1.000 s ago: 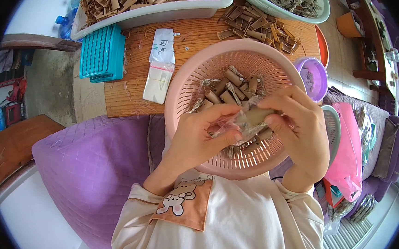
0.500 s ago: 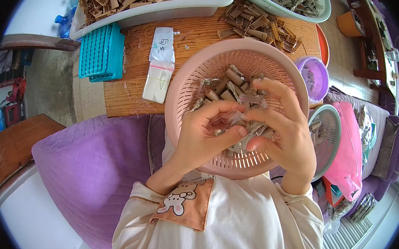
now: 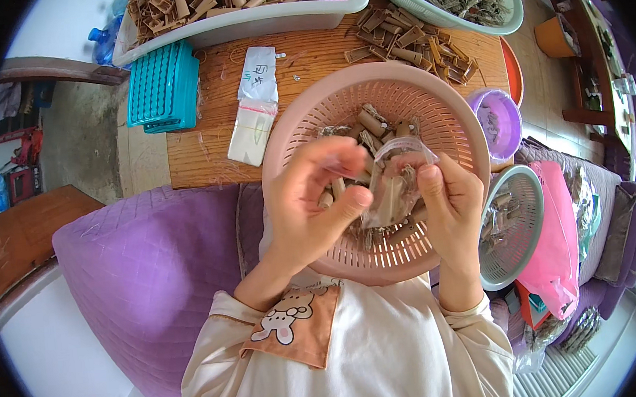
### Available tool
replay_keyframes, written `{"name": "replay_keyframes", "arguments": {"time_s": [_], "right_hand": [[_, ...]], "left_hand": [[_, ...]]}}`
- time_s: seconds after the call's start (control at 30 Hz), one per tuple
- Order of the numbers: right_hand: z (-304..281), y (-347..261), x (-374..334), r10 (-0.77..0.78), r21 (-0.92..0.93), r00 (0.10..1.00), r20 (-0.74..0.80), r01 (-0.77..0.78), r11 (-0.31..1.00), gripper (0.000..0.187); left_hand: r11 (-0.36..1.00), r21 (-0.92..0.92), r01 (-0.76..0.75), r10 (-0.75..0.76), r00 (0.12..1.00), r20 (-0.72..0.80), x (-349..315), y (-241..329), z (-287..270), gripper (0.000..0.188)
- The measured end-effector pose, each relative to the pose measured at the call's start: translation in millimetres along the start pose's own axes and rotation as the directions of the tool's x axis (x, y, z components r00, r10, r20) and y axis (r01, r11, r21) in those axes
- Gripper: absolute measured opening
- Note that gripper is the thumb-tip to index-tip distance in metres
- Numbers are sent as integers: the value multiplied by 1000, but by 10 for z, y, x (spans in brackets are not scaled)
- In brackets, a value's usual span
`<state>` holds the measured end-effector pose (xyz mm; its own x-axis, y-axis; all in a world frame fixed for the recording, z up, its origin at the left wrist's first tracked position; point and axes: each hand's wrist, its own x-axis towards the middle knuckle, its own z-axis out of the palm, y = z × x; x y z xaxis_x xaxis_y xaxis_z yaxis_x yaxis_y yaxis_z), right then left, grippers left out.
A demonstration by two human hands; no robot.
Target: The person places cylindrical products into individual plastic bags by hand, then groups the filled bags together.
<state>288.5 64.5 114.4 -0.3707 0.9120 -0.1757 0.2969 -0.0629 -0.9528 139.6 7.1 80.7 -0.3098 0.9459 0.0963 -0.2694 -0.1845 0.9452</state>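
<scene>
A pink slotted basket [image 3: 376, 78] stands in front of me at the table's near edge, with brown curved pieces [image 3: 373, 123] and greyish dried strands in it. Over it, my right hand [image 3: 455, 207] pinches a small clear plastic bag [image 3: 396, 182] by its right side, thumb on top. Something pale brown and some dried strands show through the plastic. My left hand [image 3: 300, 207] is at the bag's left, fingers and thumb apart and nothing seen between them. Whether its thumb tip touches the bag I cannot tell.
A white tub [image 3: 247, 28] of brown pieces stands at the back, with a loose pile [image 3: 417, 40] beside it. A green basket [image 3: 515, 15] holds dried strands. Teal baskets [image 3: 163, 91] and a pack of clear bags [image 3: 253, 133] lie left; a purple bowl [image 3: 513, 122] and grey-green basket [image 3: 533, 220] stand right.
Both hands were together at the plastic bag. The left hand has drawn away to the left and opened; the right keeps the bag, now spread into view.
</scene>
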Motion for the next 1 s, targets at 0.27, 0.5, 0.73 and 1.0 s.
{"name": "replay_keyframes", "arguments": {"time_s": [0.27,0.5,0.73,1.0], "right_hand": [[36,18,-25,-158,-105,983,91,167,980,15],[14,-44,-66,-204,-196,947,249,256,947,10],[37,-4,-76,-391,-348,879,272,469,812,8],[33,-152,-33,-456,-392,863,217,505,769,16]], "left_hand": [[463,661,-590,448,800,400,120,256,-18,26],[436,700,-566,381,821,426,210,252,-14,26],[507,618,-601,335,798,502,265,243,-26,28],[613,708,-352,334,927,172,365,233,-77,5]]}}
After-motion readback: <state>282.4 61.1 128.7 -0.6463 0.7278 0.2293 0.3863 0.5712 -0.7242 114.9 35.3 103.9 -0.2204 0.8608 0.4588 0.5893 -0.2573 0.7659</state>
